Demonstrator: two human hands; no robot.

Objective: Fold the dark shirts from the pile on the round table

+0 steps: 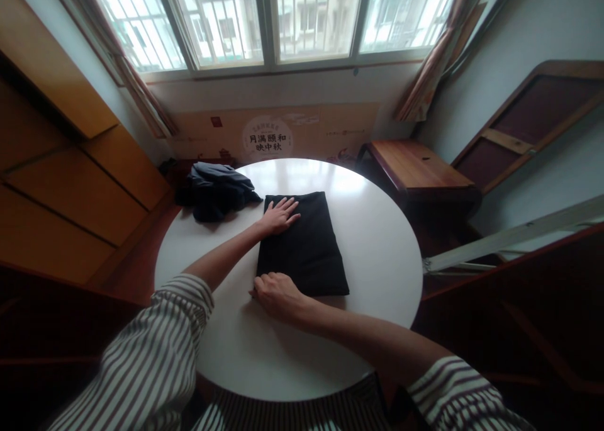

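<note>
Your left hand [278, 219], fingers spread flat atop a folded black rectangular cloth [315, 251], your right hand [279, 294] curled at its near-left corner, grip impossible to tell, crumpled grey-black fabric [218, 189] left of both hands' fingers

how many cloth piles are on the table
2: the folded black cloth under the left hand, and a crumpled dark heap far left on the table. The heap may hide several pieces.
</note>
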